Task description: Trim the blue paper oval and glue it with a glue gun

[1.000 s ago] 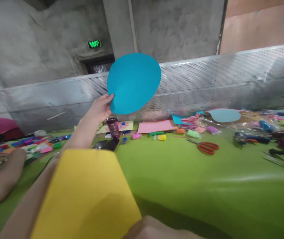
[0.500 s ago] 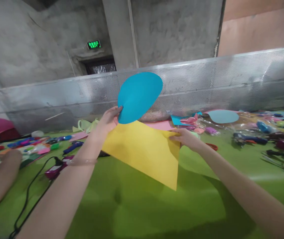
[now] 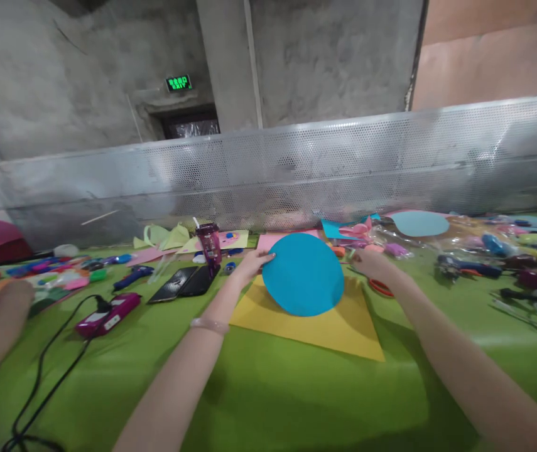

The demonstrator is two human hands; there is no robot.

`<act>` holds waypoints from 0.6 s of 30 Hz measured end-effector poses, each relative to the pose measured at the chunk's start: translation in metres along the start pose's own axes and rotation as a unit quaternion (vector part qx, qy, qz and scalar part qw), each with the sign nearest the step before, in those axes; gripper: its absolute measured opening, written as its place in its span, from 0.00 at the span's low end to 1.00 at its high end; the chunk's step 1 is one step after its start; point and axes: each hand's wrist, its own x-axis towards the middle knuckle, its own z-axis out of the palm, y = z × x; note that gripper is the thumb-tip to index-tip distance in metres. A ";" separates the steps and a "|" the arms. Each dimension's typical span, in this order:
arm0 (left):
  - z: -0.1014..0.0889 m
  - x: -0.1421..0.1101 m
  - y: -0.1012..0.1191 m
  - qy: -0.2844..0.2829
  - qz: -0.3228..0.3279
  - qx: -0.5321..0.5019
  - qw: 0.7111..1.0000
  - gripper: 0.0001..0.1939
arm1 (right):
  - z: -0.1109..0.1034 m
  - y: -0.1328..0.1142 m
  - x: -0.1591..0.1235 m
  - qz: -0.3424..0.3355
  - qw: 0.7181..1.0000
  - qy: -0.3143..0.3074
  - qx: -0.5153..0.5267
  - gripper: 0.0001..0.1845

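My left hand [image 3: 253,265] pinches the left edge of a round blue paper disc [image 3: 303,276]. The disc is tilted above a yellow paper sheet [image 3: 310,336], covering part of it. The sheet lies on the green table, untouched by my fingers. My right hand [image 3: 370,262] is closed at the far right of the sheet, on a pair of scissors with red-orange handles [image 3: 381,288]. The handle loops stick out below the hand; the blades are mostly hidden by the fingers.
At left are a purple power strip [image 3: 110,315] with a black cord, phones [image 3: 186,282] and a lidded cup with a straw [image 3: 209,245]. Glue guns [image 3: 468,265] and craft pieces lie along the back. A perforated metal barrier [image 3: 343,163] stands behind. Another person's arm [image 3: 2,333] reaches in at left.
The blue disc has come down and right in my left hand. My right hand has let go of the yellow sheet, which now lies on the table, and has closed on the scissors, shifting them left.
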 end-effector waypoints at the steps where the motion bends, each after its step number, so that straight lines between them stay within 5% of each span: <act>1: 0.000 0.000 -0.003 0.009 0.005 0.010 1.000 0.19 | -0.001 0.009 -0.002 0.020 1.000 -0.001 -0.010 0.08; 7: -0.005 -0.005 -0.004 0.060 0.046 0.031 0.997 0.21 | -0.007 0.041 -0.011 0.071 0.995 -0.067 -0.017 0.23; 18: -0.004 -0.013 0.005 0.130 0.086 0.052 0.986 0.17 | -0.014 0.038 -0.010 0.038 0.998 -0.049 0.000 0.18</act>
